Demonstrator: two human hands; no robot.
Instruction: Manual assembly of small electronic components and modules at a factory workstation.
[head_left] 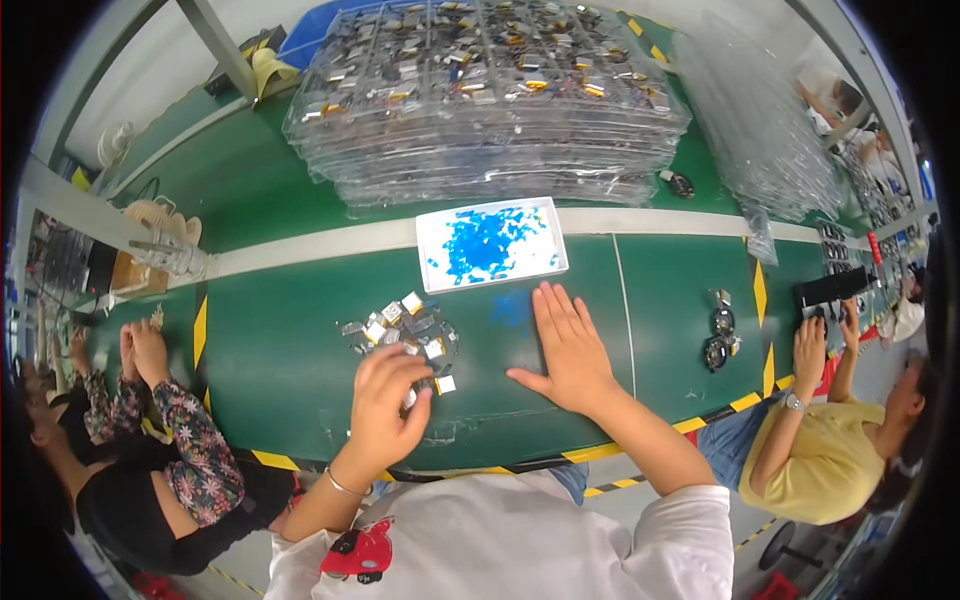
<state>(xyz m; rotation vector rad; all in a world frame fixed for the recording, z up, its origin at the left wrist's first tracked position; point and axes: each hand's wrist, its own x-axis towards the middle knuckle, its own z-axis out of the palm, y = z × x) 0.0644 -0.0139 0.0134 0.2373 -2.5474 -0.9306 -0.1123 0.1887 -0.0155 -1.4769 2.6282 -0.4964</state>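
Observation:
A loose pile of small silver battery cells with yellow edges and dark clear-plastic parts (397, 322) lies on the green bench, left of the middle. My left hand (388, 400) is over the near side of this pile, fingers bent and thumb apart from them. A silver piece shows in the gap by the thumb, but no grip on it is visible. My right hand (572, 350) rests flat on the bench with its fingers stretched out, beside a faint blue patch (511, 309). Beyond both hands stands a shallow white box (430, 273) holding many small blue pieces.
Stacked clear trays (500, 150) filled with small parts rise at the back. Empty-looking clear trays (750, 130) lean at the right. Joined round black parts (722, 322) lie right of my right hand. Co-workers sit on both sides, one in a yellow shirt (815, 460).

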